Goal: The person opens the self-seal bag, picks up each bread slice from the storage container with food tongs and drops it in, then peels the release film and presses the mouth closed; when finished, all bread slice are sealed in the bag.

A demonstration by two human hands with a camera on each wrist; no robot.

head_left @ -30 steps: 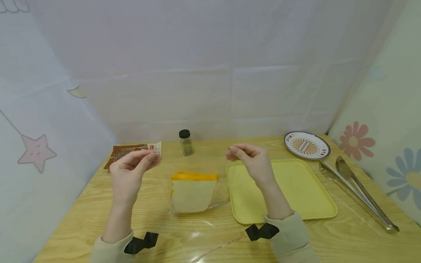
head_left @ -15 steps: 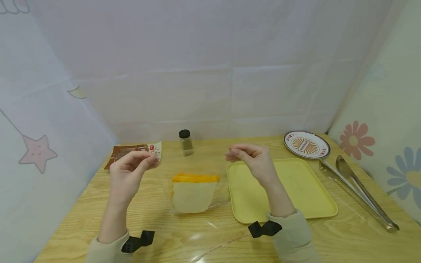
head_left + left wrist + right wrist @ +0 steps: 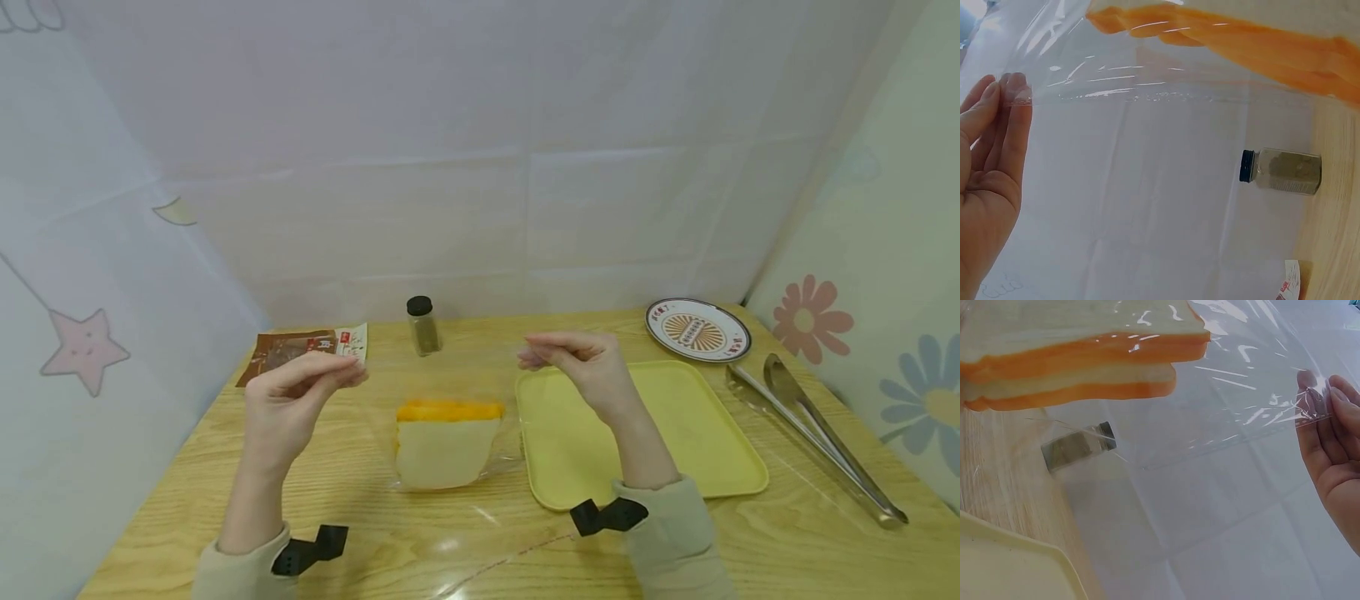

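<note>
My left hand (image 3: 283, 417) and right hand (image 3: 588, 375) are raised over the table, apart from each other. Between them hangs a clear plastic bag (image 3: 1247, 381) with orange-crusted bread slices (image 3: 448, 454) in its lower part. In the left wrist view, thumb and fingers pinch one corner of the bag's edge. The right wrist view shows the opposite corner pinched the same way by my right hand. At least two slices lie face to face, crusts toward the back wall. The film is nearly invisible in the head view.
A black-capped jar (image 3: 425, 327) stands at the back, with a brown packet (image 3: 288, 354) to its left. On the right are a yellow tray (image 3: 697, 433), a patterned plate (image 3: 697, 330) and metal tongs (image 3: 825, 442). Cloth walls border the table.
The bread in the bag has shifted slightly right and toward me. My right hand has drifted a little to the right; both hands keep their pinch on the bag.
</note>
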